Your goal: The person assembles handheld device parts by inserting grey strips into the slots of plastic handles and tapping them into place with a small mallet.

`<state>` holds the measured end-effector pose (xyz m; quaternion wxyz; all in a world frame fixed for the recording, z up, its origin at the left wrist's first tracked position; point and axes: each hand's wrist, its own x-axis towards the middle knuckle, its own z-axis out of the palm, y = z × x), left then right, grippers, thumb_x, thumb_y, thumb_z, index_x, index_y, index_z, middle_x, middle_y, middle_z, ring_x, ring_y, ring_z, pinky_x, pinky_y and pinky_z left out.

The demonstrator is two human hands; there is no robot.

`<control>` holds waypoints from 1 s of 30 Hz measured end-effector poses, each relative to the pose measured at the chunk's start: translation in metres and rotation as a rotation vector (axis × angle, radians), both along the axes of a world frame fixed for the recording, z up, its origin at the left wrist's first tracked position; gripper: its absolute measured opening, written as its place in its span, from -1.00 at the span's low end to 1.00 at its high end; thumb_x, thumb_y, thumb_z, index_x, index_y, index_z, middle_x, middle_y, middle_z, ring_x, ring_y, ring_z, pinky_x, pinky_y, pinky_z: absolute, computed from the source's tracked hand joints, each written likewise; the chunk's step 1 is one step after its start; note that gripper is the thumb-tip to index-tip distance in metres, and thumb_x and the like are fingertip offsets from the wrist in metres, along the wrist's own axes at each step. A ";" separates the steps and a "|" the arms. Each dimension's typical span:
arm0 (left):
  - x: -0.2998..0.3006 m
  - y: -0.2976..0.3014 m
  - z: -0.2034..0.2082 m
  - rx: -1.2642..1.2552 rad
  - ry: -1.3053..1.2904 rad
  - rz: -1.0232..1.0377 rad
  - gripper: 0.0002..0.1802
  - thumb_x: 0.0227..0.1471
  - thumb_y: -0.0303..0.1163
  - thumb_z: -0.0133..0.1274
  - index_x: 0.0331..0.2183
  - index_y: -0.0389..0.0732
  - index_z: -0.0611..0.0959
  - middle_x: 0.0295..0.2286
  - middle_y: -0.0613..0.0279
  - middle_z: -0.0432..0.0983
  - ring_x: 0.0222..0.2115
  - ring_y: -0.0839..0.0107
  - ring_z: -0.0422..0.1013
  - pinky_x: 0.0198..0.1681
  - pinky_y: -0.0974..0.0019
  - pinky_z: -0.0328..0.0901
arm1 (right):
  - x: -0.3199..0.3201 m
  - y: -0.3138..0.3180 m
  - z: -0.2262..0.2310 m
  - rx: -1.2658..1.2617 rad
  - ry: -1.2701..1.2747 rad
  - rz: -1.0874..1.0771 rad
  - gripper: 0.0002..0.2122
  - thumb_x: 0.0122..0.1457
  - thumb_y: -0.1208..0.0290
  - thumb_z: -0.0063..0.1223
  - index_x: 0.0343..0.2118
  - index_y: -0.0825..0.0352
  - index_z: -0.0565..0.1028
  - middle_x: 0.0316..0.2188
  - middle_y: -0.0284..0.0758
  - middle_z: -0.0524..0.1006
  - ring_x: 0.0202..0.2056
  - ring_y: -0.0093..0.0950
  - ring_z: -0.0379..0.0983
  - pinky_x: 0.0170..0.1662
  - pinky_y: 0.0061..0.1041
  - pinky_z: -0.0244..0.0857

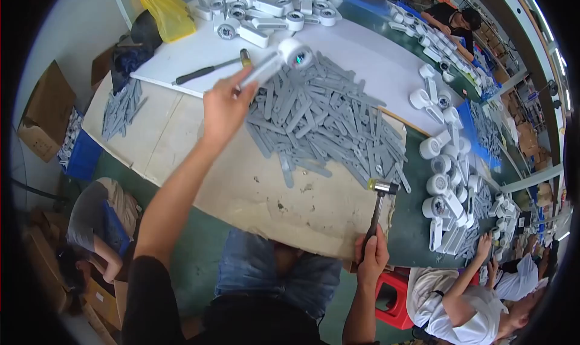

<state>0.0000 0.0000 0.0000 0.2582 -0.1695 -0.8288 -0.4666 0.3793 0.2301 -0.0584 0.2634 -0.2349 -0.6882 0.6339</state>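
- At far left, a co-worker [87, 224] is bending beside the bench, probably limiting room on that side.
- A small bundle of grey strips [122, 109] is lying on the cardboard sheet [232, 191], apart from the main heap.
- A yellow bag [168, 16] is resting on the board's far edge, out of the hands' way.
- A spare mallet [208, 72] is lying just beyond the left hand [223, 112], perhaps crowding a low reach there.
- The left hand is pinching the handle end of a white unit [261, 70], thumb and fingers clamped on it, seemingly leaving its round head unobstructed.
- The main heap of grey strips [326, 112] is filling the middle, standing in the way of anything being set there.
- The right hand [373, 254] is wrapping its fingers round the handle of a mallet [379, 205], gripping low, likely for leverage, its head pointing away from the body.
- Further right, white units [438, 185] are piling close, probably narrowing sideways swing; another co-worker [465, 309] is sitting nearby.
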 end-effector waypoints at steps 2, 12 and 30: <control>-0.049 0.012 0.009 0.030 -0.011 0.050 -0.58 0.02 -0.25 0.29 -0.05 -0.12 0.75 -0.54 0.00 0.60 -0.57 0.28 0.50 -0.35 0.25 0.42 | 0.010 0.000 0.001 -0.002 -0.043 0.042 -0.64 0.46 0.35 -0.12 0.22 0.40 0.41 -0.47 -0.45 0.51 -0.63 -0.75 0.23 -0.60 -0.69 0.08; -0.184 0.098 0.044 -0.275 -0.062 -0.018 -0.42 0.08 -0.12 0.21 0.08 -0.19 0.63 -0.09 -0.13 0.62 -0.05 -0.04 0.53 0.07 0.07 0.40 | -0.002 0.000 -0.007 0.001 -0.051 0.049 -0.61 0.47 0.29 -0.11 0.25 0.38 0.38 -0.49 -0.45 0.49 -0.66 -0.72 0.20 -0.61 -0.68 0.06; 0.101 0.401 -0.019 -0.407 -0.074 -0.922 -0.36 -0.03 -0.33 0.32 0.10 -0.26 0.57 0.07 -0.05 0.47 0.05 -0.04 0.41 0.18 0.06 0.30 | -0.014 -0.014 0.013 0.170 -0.190 -0.114 -0.69 0.24 0.45 0.21 0.05 0.23 0.57 -0.67 -0.64 0.30 -0.61 -0.82 0.15 -0.54 -0.69 0.06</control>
